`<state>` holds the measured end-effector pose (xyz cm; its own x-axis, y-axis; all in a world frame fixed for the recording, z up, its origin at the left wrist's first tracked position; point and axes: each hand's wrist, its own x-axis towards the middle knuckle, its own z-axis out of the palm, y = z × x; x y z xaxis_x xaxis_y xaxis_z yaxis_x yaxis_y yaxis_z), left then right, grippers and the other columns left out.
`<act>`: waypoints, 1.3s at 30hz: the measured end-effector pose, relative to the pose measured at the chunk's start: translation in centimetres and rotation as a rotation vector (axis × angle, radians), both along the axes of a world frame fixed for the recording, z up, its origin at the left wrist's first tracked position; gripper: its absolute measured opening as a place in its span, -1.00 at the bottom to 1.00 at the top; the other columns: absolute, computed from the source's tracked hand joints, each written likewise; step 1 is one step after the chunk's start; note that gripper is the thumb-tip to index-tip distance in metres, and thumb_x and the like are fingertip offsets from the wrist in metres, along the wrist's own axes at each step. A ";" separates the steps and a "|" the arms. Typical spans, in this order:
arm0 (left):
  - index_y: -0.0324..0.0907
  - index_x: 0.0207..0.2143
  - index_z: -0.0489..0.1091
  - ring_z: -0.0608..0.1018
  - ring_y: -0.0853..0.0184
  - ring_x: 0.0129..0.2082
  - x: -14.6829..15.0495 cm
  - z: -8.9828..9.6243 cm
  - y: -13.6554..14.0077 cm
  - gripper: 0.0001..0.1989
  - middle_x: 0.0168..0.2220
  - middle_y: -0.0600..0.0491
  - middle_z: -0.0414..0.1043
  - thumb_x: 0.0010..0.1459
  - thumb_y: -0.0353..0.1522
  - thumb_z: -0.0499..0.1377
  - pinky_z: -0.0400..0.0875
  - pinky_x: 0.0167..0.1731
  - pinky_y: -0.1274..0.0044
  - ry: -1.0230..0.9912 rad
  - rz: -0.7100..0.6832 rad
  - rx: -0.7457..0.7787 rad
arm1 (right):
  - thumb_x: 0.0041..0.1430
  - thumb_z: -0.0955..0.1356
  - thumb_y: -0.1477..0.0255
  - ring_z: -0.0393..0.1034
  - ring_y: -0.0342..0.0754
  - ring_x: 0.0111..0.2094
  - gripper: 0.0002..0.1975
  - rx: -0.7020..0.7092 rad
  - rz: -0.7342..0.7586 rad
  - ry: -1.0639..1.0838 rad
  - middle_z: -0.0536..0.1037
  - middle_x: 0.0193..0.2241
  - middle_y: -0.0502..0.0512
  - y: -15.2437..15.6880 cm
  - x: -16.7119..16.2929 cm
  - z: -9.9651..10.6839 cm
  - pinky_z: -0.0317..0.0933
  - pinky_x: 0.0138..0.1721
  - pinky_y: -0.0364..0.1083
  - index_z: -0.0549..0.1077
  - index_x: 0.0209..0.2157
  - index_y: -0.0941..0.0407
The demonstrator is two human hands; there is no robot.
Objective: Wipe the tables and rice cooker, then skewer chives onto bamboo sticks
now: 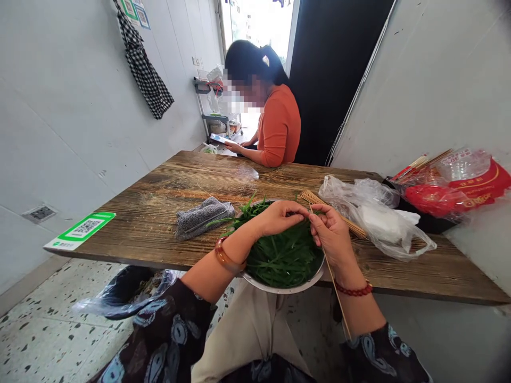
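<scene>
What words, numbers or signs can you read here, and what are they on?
"30", it seems, on the red bag; its other letters are too blurred.
Green-edged card: a square code; its print is too small to read.
Wall signs: square codes, too small to read.

Greens (285, 260) in the bowl (284, 290) — towel (203, 218) left, plastic bag (379, 226) right.

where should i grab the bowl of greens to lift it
Probably by the rim of the bowl, at its left and right sides, coming from the near side. Its near lip juts past the edge of the table, and greens fill the middle, so the exposed rim offers the clearest hold.
</scene>
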<state>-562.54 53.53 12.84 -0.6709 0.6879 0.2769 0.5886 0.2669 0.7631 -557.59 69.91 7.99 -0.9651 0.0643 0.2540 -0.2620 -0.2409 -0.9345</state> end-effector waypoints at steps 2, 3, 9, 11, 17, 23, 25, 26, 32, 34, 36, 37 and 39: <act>-0.25 -0.23 0.51 0.50 0.39 -0.36 -0.3 -0.3 -0.1 -0.77 -0.36 0.04 0.53 0.18 -0.41 0.07 0.38 -0.26 0.56 0.035 0.116 -0.074 | 0.09 0.44 0.23 0.08 -0.30 -0.78 -0.65 -0.029 -0.016 -0.009 0.35 -0.68 -0.23 0.0 0.0 0.0 -0.05 -0.78 -0.29 0.35 -0.15 0.08; -0.24 -0.25 0.51 0.49 0.38 -0.39 -0.5 -0.5 -0.1 -0.77 -0.39 0.05 0.52 0.18 -0.42 0.06 0.37 -0.29 0.56 0.062 0.186 -0.137 | 0.09 0.44 0.23 0.07 -0.30 -0.78 -0.65 -0.048 -0.024 -0.014 0.34 -0.68 -0.23 0.0 0.0 -0.1 -0.06 -0.78 -0.29 0.35 -0.16 0.08; -0.17 -0.29 0.52 0.53 0.25 -0.21 -0.2 -1.3 0.2 -0.83 -0.24 -0.02 0.52 0.14 -0.40 0.12 0.39 -0.17 0.48 0.302 0.324 -0.630 | 0.10 0.44 0.21 0.07 -0.30 -0.75 -0.67 -0.085 -0.044 -0.022 0.33 -0.66 -0.22 0.0 0.1 -0.1 -0.05 -0.77 -0.30 0.37 -0.18 0.08; -0.17 -0.28 0.51 0.54 0.20 -0.18 0.1 -1.4 0.3 -0.84 -0.20 -0.06 0.49 0.14 -0.37 0.13 0.41 -0.17 0.45 0.321 0.319 -0.750 | 0.10 0.43 0.20 0.07 -0.30 -0.76 -0.67 -0.077 -0.042 -0.022 0.32 -0.67 -0.22 0.0 0.2 -0.1 -0.06 -0.77 -0.29 0.37 -0.18 0.07; -0.18 -0.10 0.43 0.53 0.15 -0.12 0.5 -1.8 0.7 -0.72 -0.13 -0.09 0.42 0.17 -0.26 0.16 0.43 -0.13 0.42 0.397 0.274 -0.797 | 0.10 0.44 0.20 0.06 -0.31 -0.75 -0.67 -0.075 -0.032 -0.019 0.33 -0.67 -0.22 0.0 0.2 -0.1 -0.06 -0.76 -0.30 0.37 -0.19 0.08; -0.17 -0.07 0.36 0.52 0.16 -0.09 0.7 -1.7 1.1 -0.73 -0.09 -0.08 0.41 0.15 -0.37 0.17 0.43 -0.11 0.41 0.500 0.233 -0.827 | 0.08 0.44 0.21 0.06 -0.30 -0.77 -0.67 -0.089 -0.026 -0.026 0.33 -0.68 -0.22 -0.1 0.2 0.0 -0.07 -0.77 -0.29 0.38 -0.20 0.09; -0.17 -0.03 0.32 0.51 0.16 -0.07 0.8 -1.7 1.2 -0.69 -0.07 -0.09 0.41 0.15 -0.38 0.18 0.42 -0.08 0.40 0.535 0.263 -0.810 | 0.08 0.44 0.20 0.06 -0.30 -0.77 -0.67 -0.082 -0.028 -0.027 0.33 -0.68 -0.22 -0.1 0.2 0.0 -0.06 -0.77 -0.29 0.38 -0.20 0.09; -0.18 -0.02 0.31 0.51 0.16 -0.07 0.7 -1.7 1.3 -0.67 -0.06 -0.09 0.41 0.15 -0.38 0.18 0.42 -0.07 0.40 0.545 0.277 -0.804 | 0.08 0.43 0.20 0.06 -0.30 -0.76 -0.67 -0.078 -0.030 -0.024 0.33 -0.68 -0.22 -0.1 0.2 0.1 -0.06 -0.77 -0.29 0.38 -0.20 0.09; -0.19 -0.20 0.45 0.54 0.16 -0.14 0.5 -2.1 1.1 -0.82 -0.15 -0.09 0.46 0.16 -0.35 0.14 0.44 -0.15 0.42 0.378 0.288 -0.849 | 0.08 0.43 0.19 0.08 -0.29 -0.76 -0.68 -0.081 -0.039 -0.017 0.34 -0.67 -0.20 -0.1 0.3 0.1 -0.05 -0.77 -0.28 0.38 -0.22 0.08; -0.17 -0.28 0.48 0.54 0.19 -0.19 0.2 -2.2 1.0 -0.85 -0.19 -0.06 0.47 0.16 -0.38 0.11 0.43 -0.18 0.43 0.333 0.334 -0.771 | 0.07 0.44 0.19 0.07 -0.30 -0.76 -0.67 -0.101 -0.037 -0.018 0.33 -0.68 -0.21 -0.1 0.2 0.1 -0.05 -0.77 -0.29 0.39 -0.22 0.09; -0.18 -0.37 0.47 0.53 0.24 -0.24 -0.2 -2.2 0.7 -0.87 -0.26 -0.03 0.48 0.12 -0.43 0.11 0.41 -0.20 0.44 0.292 0.387 -0.606 | 0.07 0.44 0.19 0.06 -0.30 -0.77 -0.66 -0.115 -0.033 -0.019 0.33 -0.69 -0.21 -0.1 0.2 0.0 -0.07 -0.77 -0.29 0.39 -0.21 0.09; -0.18 -0.41 0.46 0.52 0.26 -0.27 -0.5 -2.1 0.6 -0.88 -0.31 -0.01 0.47 0.09 -0.45 0.12 0.40 -0.21 0.45 0.267 0.411 -0.516 | 0.07 0.44 0.19 0.06 -0.31 -0.78 -0.66 -0.117 -0.030 -0.021 0.33 -0.69 -0.21 -0.1 0.2 0.0 -0.07 -0.77 -0.29 0.38 -0.21 0.09; -0.20 -0.46 0.43 0.50 0.30 -0.34 -1.2 -1.9 0.3 -0.92 -0.41 0.04 0.45 0.03 -0.48 0.15 0.39 -0.26 0.48 0.228 0.449 -0.385 | 0.07 0.44 0.18 0.06 -0.31 -0.78 -0.66 -0.109 -0.027 -0.025 0.33 -0.69 -0.21 -0.1 0.2 0.0 -0.08 -0.78 -0.29 0.39 -0.21 0.09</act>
<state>-563.69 53.85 10.97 -0.8705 0.4318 0.2363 0.4922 0.7558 0.4319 -557.34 69.82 7.99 -0.9686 0.1158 0.2201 -0.2467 -0.3346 -0.9095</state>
